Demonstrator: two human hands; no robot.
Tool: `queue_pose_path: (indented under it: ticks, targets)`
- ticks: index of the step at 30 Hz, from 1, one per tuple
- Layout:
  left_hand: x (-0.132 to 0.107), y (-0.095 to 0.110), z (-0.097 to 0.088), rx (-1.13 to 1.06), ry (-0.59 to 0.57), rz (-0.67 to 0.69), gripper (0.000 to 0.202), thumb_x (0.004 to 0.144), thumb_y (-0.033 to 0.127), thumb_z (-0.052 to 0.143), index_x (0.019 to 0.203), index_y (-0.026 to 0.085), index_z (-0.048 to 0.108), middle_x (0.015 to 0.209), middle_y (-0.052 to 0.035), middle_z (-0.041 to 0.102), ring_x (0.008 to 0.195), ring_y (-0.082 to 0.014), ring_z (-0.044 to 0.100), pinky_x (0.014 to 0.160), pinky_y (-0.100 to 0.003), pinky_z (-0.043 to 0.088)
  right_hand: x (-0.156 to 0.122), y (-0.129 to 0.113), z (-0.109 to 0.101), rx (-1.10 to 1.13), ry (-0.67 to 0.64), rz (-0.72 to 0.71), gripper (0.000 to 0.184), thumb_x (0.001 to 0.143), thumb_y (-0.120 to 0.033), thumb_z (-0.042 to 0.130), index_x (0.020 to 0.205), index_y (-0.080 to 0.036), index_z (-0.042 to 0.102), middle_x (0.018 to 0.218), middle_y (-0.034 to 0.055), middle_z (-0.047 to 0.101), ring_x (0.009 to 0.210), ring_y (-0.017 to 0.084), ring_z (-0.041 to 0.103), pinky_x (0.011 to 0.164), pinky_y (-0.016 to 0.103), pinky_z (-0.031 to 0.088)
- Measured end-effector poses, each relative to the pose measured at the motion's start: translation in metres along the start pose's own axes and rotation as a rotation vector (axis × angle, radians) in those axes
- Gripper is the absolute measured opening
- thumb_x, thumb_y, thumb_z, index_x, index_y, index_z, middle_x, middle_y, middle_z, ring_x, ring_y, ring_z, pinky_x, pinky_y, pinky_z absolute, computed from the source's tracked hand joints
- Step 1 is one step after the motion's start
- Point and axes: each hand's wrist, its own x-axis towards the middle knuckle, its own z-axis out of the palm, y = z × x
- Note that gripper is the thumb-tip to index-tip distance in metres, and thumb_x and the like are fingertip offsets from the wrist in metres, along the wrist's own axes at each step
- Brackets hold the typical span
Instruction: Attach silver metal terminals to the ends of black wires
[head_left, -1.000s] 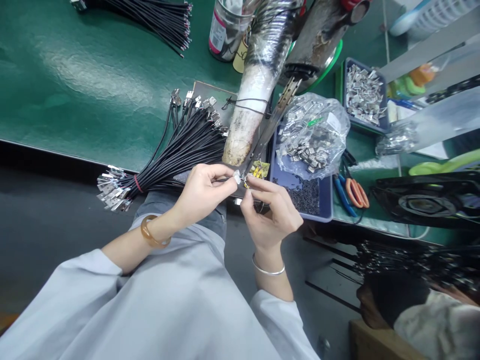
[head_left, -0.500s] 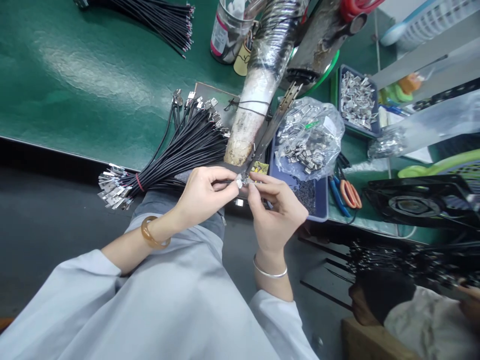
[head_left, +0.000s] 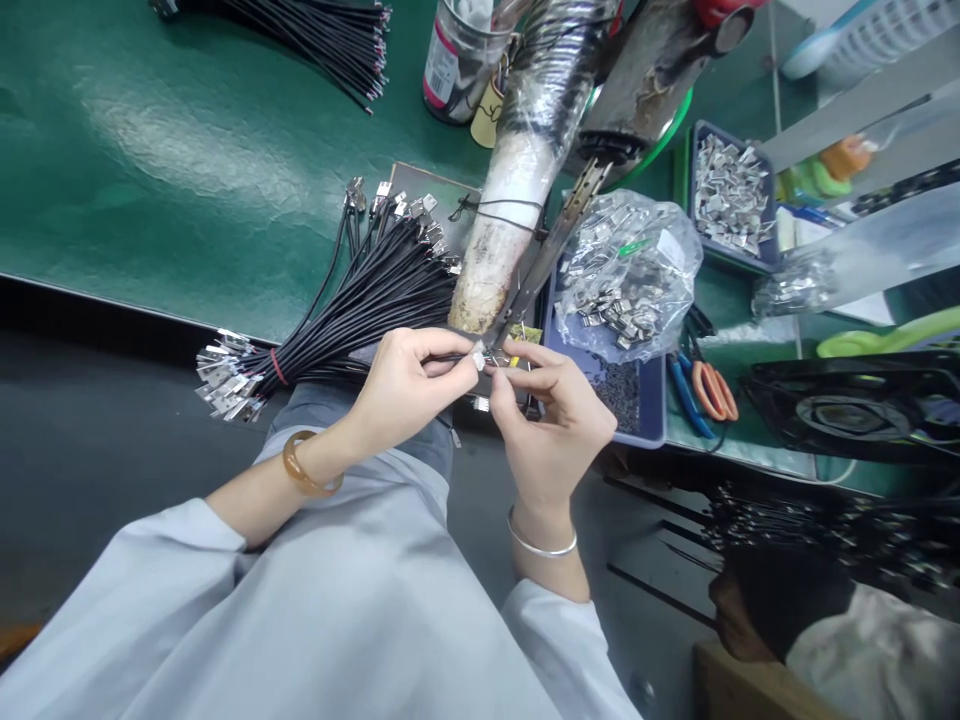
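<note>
My left hand (head_left: 405, 385) pinches the end of a thin black cable (head_left: 450, 359) just off the front edge of the green table (head_left: 187, 170). My right hand (head_left: 551, 410) meets it from the right, its fingertips closed on a small metal connector shell (head_left: 496, 358) at the cable tip. Both hands hover below a tape-wrapped tool (head_left: 510, 210) that slants down toward them. A bundle of black cables with metal ends (head_left: 352, 300) lies on the table to the left of the hands.
A clear bag of metal shells (head_left: 626, 280) rests on a blue tray (head_left: 654, 425) to the right. Another blue tray of shells (head_left: 727, 195), orange-handled pliers (head_left: 705, 385), a black fan (head_left: 855, 405), a jar (head_left: 457, 55) and a second cable bundle (head_left: 315, 35) surround them. A person's head (head_left: 757, 600) is at lower right.
My right hand has shifted its fingers slightly round the metal shell at the cable tip. My left hand has kept its pinch on the cable.
</note>
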Motion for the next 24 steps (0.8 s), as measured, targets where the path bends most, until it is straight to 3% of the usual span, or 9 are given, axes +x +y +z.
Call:
queue_pose_path:
  ticks: [7, 14, 19, 24]
  targets:
    - [0.002, 0.005, -0.001, 0.036, 0.004, 0.016, 0.019, 0.074, 0.019, 0.062, 0.068, 0.013, 0.078, 0.061, -0.0003, 0.066, 0.051, -0.0065, 0.045, 0.048, -0.018, 0.035, 0.0, -0.003, -0.004, -0.029, -0.019, -0.052, 0.016, 0.085, -0.009, 0.069, 0.08, -0.023, 0.063, 0.088, 0.0, 0.078, 0.095, 0.02, 0.078, 0.078, 0.032, 0.064]
    - [0.002, 0.002, 0.001, -0.001, -0.054, -0.023, 0.02, 0.075, 0.017, 0.061, 0.068, 0.012, 0.079, 0.053, 0.0019, 0.06, 0.048, -0.0061, 0.044, 0.047, -0.017, 0.036, -0.003, -0.001, -0.009, -0.06, -0.06, -0.077, 0.019, 0.085, -0.007, 0.068, 0.081, -0.023, 0.059, 0.092, 0.0007, 0.079, 0.093, 0.018, 0.078, 0.081, 0.029, 0.063]
    - [0.001, 0.001, -0.001, 0.028, -0.078, -0.016, 0.021, 0.076, 0.018, 0.06, 0.07, 0.012, 0.079, 0.056, 0.0017, 0.06, 0.048, -0.0049, 0.038, 0.047, -0.018, 0.032, -0.006, -0.003, -0.007, -0.088, -0.018, -0.091, 0.016, 0.085, -0.008, 0.07, 0.086, -0.023, 0.064, 0.095, 0.0018, 0.079, 0.091, 0.016, 0.077, 0.079, 0.028, 0.062]
    - [0.0, 0.0, -0.004, 0.082, -0.064, 0.052, 0.019, 0.076, 0.018, 0.061, 0.069, 0.011, 0.077, 0.055, 0.003, 0.054, 0.048, -0.0047, 0.033, 0.047, -0.02, 0.027, -0.009, -0.003, -0.004, 0.079, 0.016, 0.082, 0.014, 0.086, -0.01, 0.071, 0.084, -0.023, 0.066, 0.095, 0.0014, 0.079, 0.086, 0.015, 0.077, 0.07, 0.025, 0.063]
